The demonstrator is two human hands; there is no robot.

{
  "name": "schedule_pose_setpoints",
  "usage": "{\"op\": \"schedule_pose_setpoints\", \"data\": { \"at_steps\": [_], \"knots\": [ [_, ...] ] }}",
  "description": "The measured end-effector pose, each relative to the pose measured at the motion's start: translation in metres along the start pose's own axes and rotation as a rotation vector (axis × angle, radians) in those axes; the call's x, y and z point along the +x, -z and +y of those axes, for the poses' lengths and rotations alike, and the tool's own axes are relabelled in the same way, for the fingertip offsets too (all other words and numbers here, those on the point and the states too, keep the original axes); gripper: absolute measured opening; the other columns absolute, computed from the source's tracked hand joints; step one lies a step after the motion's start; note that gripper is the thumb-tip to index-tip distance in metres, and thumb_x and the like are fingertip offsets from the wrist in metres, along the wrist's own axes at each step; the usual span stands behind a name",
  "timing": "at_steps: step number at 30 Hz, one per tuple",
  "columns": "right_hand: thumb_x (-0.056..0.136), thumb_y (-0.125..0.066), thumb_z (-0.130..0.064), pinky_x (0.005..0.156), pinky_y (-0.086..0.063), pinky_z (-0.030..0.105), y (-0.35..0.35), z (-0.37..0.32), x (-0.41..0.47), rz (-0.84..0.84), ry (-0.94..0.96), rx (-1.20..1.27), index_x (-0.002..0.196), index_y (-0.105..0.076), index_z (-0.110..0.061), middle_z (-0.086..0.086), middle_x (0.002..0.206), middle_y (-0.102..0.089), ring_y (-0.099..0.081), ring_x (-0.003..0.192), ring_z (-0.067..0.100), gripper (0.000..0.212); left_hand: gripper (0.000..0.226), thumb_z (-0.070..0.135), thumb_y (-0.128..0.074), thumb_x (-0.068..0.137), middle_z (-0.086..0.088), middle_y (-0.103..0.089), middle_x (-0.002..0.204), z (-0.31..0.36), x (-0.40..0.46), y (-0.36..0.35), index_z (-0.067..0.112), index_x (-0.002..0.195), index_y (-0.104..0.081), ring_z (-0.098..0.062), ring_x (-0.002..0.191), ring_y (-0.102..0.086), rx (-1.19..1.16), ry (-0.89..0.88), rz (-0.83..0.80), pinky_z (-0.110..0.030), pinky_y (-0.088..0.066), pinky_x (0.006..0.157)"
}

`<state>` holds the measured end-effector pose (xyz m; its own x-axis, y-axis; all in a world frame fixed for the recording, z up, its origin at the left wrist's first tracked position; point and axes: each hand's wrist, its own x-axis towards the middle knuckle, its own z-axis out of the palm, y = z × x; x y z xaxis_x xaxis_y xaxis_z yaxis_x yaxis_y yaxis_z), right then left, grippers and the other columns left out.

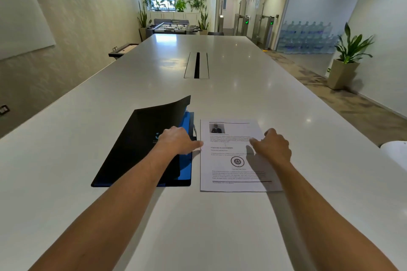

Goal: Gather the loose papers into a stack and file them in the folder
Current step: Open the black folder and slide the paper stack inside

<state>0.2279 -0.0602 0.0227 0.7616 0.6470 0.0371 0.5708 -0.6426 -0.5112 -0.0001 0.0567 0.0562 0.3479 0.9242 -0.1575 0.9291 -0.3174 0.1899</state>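
A black folder (132, 149) with a blue inside lies on the white table (88, 116), its front cover curling up at the far corner. Right of it lies a stack of printed papers (229, 174), squared up, with a small photo and a round emblem on the top sheet. My left hand (178, 141) rests across the folder's right edge, fingertips touching the left edge of the papers. My right hand (272, 145) sits palm down on the right part of the papers, fingers curled, pressing on the sheet. Neither hand lifts anything.
A cable hatch (196, 65) is set into the table's middle, farther away. Another white sheet or object (396, 154) pokes in at the right edge. A potted plant (348, 59) stands on the floor to the right.
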Motion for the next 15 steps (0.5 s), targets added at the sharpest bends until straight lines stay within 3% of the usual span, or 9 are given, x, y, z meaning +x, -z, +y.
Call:
{"op": "schedule_pose_setpoints", "data": {
  "at_steps": [2, 5, 8, 12, 15],
  "knots": [
    [0.081, -0.061, -0.053, 0.091, -0.045, 0.045, -0.001, 0.006, 0.001, -0.052, -0.039, -0.032, 0.121, -0.047, -0.009, 0.016, 0.122, -0.058, -0.051, 0.115, 0.038, 0.061, 0.062, 0.074, -0.061, 0.070, -0.003, -0.049, 0.079, 0.003, 0.001, -0.004, 0.013, 0.072, -0.049, -0.016, 0.071, -0.053, 0.040, -0.015, -0.003, -0.027, -0.044, 0.058],
    [0.079, -0.062, -0.054, 0.083, -0.043, 0.041, -0.001, 0.005, 0.003, -0.074, -0.044, -0.043, 0.116, -0.049, -0.010, 0.015, 0.119, -0.059, -0.053, 0.113, 0.038, 0.059, 0.065, 0.074, -0.067, 0.065, -0.002, -0.053, 0.081, 0.007, 0.002, -0.010, 0.014, 0.085, -0.052, -0.016, 0.072, -0.055, 0.096, -0.026, 0.008, -0.027, -0.041, 0.055],
    [0.077, -0.064, -0.053, 0.075, -0.040, 0.037, 0.000, 0.001, 0.006, -0.082, -0.036, -0.024, 0.099, -0.048, -0.014, 0.012, 0.109, -0.061, -0.056, 0.106, 0.037, 0.048, 0.069, 0.073, -0.067, 0.066, -0.003, -0.052, 0.089, 0.008, 0.002, -0.014, 0.013, 0.097, -0.052, -0.018, 0.077, -0.052, 0.174, -0.035, 0.024, -0.030, -0.038, 0.056],
    [0.077, -0.065, -0.052, 0.067, -0.039, 0.033, 0.003, 0.000, 0.011, -0.090, -0.057, 0.029, 0.080, -0.050, -0.014, 0.007, 0.090, -0.058, -0.055, 0.082, 0.031, 0.041, 0.075, 0.072, -0.067, 0.067, -0.005, -0.052, 0.094, 0.008, 0.003, -0.017, 0.011, 0.110, -0.055, -0.020, 0.081, -0.052, 0.200, -0.031, 0.034, -0.032, -0.042, 0.063],
    [0.079, -0.066, -0.051, 0.071, -0.040, 0.034, 0.004, 0.004, 0.015, -0.109, -0.103, 0.097, 0.089, -0.054, -0.012, 0.007, 0.092, -0.056, -0.060, 0.095, 0.034, 0.042, 0.074, 0.072, -0.066, 0.068, -0.006, -0.053, 0.094, 0.009, 0.002, -0.016, 0.011, 0.110, -0.055, -0.020, 0.082, -0.053, 0.213, -0.038, 0.035, -0.031, -0.044, 0.064]
  ]
}}
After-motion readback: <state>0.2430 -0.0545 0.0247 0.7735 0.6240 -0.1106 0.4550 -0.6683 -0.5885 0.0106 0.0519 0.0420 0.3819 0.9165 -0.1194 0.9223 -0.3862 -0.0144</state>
